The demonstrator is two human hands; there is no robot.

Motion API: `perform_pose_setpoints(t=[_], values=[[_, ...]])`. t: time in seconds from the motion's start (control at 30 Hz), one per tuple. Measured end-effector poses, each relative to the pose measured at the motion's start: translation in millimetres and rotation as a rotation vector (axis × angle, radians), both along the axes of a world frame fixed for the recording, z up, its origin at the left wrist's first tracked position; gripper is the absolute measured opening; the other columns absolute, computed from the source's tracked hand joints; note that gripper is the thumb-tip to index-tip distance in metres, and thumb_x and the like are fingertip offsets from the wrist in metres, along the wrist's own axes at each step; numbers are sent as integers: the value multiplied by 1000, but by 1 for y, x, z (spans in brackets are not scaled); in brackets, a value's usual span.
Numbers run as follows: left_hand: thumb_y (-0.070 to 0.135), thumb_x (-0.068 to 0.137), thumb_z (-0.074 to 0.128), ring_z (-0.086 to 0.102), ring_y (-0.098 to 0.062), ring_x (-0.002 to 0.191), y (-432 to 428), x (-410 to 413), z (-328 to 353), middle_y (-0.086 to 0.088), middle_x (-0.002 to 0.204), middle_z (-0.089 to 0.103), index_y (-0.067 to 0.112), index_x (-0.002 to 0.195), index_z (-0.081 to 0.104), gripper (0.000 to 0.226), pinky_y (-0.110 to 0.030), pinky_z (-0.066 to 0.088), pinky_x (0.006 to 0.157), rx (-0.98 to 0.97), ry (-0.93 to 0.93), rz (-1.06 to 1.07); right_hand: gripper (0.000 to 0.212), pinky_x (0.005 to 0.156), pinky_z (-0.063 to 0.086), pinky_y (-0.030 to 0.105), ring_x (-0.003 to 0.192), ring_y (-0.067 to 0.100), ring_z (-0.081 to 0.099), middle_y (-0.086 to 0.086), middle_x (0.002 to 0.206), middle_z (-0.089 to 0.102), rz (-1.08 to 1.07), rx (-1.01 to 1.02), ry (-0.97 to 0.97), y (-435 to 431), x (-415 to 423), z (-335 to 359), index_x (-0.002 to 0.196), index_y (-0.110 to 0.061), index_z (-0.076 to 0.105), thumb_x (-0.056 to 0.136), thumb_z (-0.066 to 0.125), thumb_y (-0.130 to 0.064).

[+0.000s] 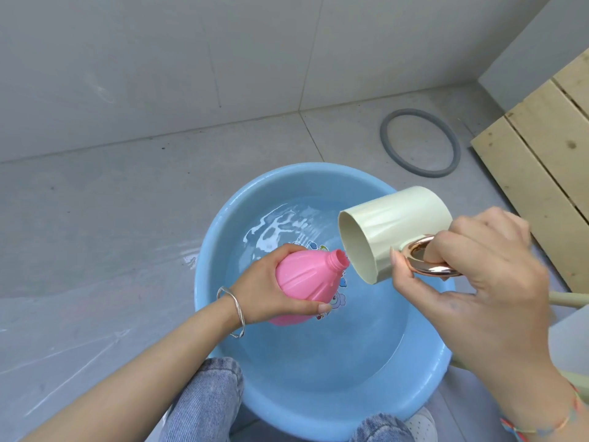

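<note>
The left hand gripped a pink plastic bottle by its bulbous body, fingers curled round the far side and thumb along the near side. The bottle was held above the water, tilted, with its uncapped threaded neck pointing up and to the right. A silver bangle sat on the left wrist.

The right hand held a cream mug by its rose-gold handle, fingers curled through the loop and thumb laid along its outer side. The mug was tipped on its side with the open mouth facing left and downward. Its lower rim stood just beside the bottle neck; contact between the two could not be determined. A multicoloured cord bracelet sat on the right wrist.

Both items were held over a round blue basin standing on the grey tiled floor. The basin contained clear water, with a cartoon print visible on its bottom, partly hidden by the bottle.

A grey rubber ring lay flat on the floor beyond the basin, near the edge where floor met wall. A pale wooden slatted platform occupied the far right corner of the floor. Knees in blue jeans flanked the near rim of the basin.
</note>
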State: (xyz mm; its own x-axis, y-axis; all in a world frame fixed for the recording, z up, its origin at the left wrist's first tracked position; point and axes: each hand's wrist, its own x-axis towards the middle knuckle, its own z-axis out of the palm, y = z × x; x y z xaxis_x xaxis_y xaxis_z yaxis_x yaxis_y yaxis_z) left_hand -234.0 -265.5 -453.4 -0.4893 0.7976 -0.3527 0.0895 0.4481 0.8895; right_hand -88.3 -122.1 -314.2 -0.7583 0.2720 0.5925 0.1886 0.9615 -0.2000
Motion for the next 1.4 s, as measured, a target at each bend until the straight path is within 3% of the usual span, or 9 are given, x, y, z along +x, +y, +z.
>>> perform_pose_setpoints(t=[0.13,0.27,0.33,0.4,0.5,0.57,0.87,1.27,1.4], values=[[65,37,83,62,1,93,0,0,1,21,103,64,43,110,54,82,-23,53,83,22,-20,19,35,66,26,26,66,17,26,-4,56,32,-122,-170,22,3,4,-3,55,-11,43,79,67,-21],[65,37,83,63,0,91,-2,-2,0,18,103,64,41,110,55,81,-22,54,80,33,-37,73,41,49,25,17,51,8,32,0,55,41,-376,-753,154,17,10,-22,62,-1,49,78,70,-32],[66,36,82,63,1,90,-2,-3,0,18,102,64,41,109,55,82,-18,52,77,30,-35,106,44,44,22,17,48,6,29,5,54,40,-429,-906,124,26,15,-41,66,6,51,80,74,-29],[66,35,81,63,1,89,-3,-4,0,18,102,64,40,109,55,83,-15,50,74,28,-41,132,41,45,22,18,49,6,29,11,55,40,-446,-929,22,30,19,-62,63,4,47,82,73,-21],[66,34,80,62,4,86,-4,-5,0,19,101,64,40,108,55,82,-11,48,71,26,-49,159,45,47,21,22,50,10,28,-5,50,31,-476,-837,-119,29,25,-89,56,-8,36,80,72,-18],[66,33,80,62,6,85,-4,-5,1,20,101,64,41,107,55,82,-9,47,69,21,-52,166,47,49,20,26,52,12,25,-2,52,29,-485,-785,-189,28,27,-101,55,-10,32,79,72,-16],[65,32,79,60,10,82,-3,-3,3,21,98,63,42,103,54,79,-4,45,65,19,-53,175,46,51,23,33,53,18,29,-1,49,29,-489,-732,-287,27,27,-125,54,-14,31,77,72,-14],[66,32,80,61,6,83,-4,-3,0,19,99,64,42,104,54,80,-8,47,67,18,-44,171,46,46,20,21,49,9,26,-7,47,29,-531,-960,-224,26,34,-132,52,-13,33,76,72,-11],[64,33,80,62,6,84,-5,-5,-1,18,101,64,42,107,54,82,-9,49,69,20,-46,170,46,51,22,25,59,16,32,8,60,38,-534,-1136,-100,31,43,-125,57,-2,35,79,73,-12]])
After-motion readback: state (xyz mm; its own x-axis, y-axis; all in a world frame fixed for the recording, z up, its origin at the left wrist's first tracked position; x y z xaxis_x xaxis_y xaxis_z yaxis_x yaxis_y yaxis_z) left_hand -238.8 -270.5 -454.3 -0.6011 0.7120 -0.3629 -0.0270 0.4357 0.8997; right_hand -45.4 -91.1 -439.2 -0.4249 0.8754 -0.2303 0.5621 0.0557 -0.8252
